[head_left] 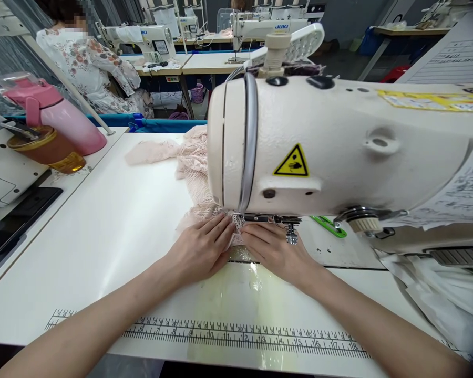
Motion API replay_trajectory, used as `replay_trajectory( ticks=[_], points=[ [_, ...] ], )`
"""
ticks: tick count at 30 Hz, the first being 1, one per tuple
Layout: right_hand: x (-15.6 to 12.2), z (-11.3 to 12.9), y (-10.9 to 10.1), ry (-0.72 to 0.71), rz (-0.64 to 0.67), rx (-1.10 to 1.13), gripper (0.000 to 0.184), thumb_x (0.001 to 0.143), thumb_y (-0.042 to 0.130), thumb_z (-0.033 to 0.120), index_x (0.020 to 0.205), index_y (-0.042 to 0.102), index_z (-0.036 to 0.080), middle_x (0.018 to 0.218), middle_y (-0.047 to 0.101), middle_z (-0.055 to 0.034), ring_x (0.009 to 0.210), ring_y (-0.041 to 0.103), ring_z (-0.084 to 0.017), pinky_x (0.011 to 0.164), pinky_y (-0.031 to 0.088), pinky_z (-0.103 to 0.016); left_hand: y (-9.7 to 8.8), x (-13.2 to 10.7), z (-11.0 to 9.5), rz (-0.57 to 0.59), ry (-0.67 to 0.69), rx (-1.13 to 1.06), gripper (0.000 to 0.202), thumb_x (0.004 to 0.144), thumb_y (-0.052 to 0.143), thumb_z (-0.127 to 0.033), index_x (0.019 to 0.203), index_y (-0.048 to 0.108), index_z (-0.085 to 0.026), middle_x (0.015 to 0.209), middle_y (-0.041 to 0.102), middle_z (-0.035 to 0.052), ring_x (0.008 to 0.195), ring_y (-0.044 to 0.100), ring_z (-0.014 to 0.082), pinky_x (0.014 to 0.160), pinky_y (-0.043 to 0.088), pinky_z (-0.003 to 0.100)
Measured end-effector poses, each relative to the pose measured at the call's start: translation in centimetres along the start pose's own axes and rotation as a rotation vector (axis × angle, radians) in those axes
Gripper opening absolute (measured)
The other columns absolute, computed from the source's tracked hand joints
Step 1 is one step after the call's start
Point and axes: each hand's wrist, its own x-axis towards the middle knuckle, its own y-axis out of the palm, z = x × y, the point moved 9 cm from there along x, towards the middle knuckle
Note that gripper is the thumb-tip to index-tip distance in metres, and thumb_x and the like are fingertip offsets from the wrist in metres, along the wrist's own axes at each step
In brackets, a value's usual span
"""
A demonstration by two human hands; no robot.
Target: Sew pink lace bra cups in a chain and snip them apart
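Note:
A cream sewing machine [339, 147] fills the right half of the view. Pale pink lace fabric [191, 163] runs under its head and away to the far left. My left hand [201, 249] lies flat on the lace just left of the presser foot [290, 233], fingers stretched out. My right hand [274, 249] rests flat beside it, fingers extended toward the needle area and pressing the lace edge down. Neither hand grips anything; the fingertips nearly meet under the machine head.
A printed ruler [240, 336] runs along the white table's near edge. A pink bottle [59, 113] and an amber jar [47, 149] stand at the left. Green scissors [331, 227] lie behind the presser foot. Paper sheets [457, 194] hang at right. A person [90, 63] sits at another machine behind.

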Motion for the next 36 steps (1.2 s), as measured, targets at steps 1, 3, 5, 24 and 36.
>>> replay_trajectory(
  ticks=[1,3,5,24,36],
  points=[
    [0.0,0.0,-0.1,0.002,-0.002,-0.011,0.02,0.092,0.049,0.011,0.092,0.067,0.019,0.093,0.07,-0.0033,0.084,0.06,-0.013,0.067,0.043,-0.027,0.0,0.0,-0.1,-0.007,-0.002,0.014,0.038,0.095,0.043,-0.025,0.115,0.064,-0.001,0.119,0.066,0.019,0.111,0.064,0.0306,0.091,0.058,0.042],
    [-0.1,0.0,-0.3,0.009,-0.002,-0.05,0.02,0.091,0.05,0.01,0.092,0.067,0.02,0.095,0.07,-0.0023,0.081,0.06,-0.013,0.065,0.04,-0.027,-0.1,0.1,-0.2,-0.02,-0.006,0.039,0.038,0.095,0.043,-0.025,0.114,0.065,-0.002,0.118,0.067,0.0181,0.11,0.065,0.03,0.089,0.058,0.041],
    [-0.3,-0.2,-0.3,0.026,-0.004,-0.116,0.018,0.09,0.052,0.011,0.093,0.067,0.021,0.098,0.071,-0.0011,0.079,0.06,-0.013,0.062,0.038,-0.029,-0.1,0.1,-0.3,-0.024,-0.01,0.05,0.037,0.094,0.045,-0.025,0.114,0.065,-0.001,0.118,0.067,0.0182,0.11,0.065,0.0303,0.089,0.058,0.04],
    [-0.2,-1.8,-1.1,0.156,-0.016,0.004,0.032,0.085,0.049,0.001,0.101,0.062,0.025,0.098,0.071,-0.0019,0.079,0.064,-0.018,0.075,0.049,-0.036,0.6,0.5,-0.7,0.012,-0.066,0.129,0.037,0.094,0.05,-0.026,0.119,0.063,-0.002,0.119,0.066,0.0211,0.111,0.064,0.0318,0.088,0.058,0.04],
    [-0.8,-0.6,-0.3,0.041,0.022,-0.243,0.03,0.085,0.052,0.002,0.106,0.064,0.02,0.114,0.071,-0.0008,0.071,0.062,-0.014,0.07,0.044,-0.036,-0.1,0.0,-0.8,-0.035,0.072,-0.029,0.029,0.096,0.042,-0.009,0.119,0.06,-0.007,0.12,0.067,0.0121,0.113,0.064,0.021,0.096,0.056,0.036]
  ],
)
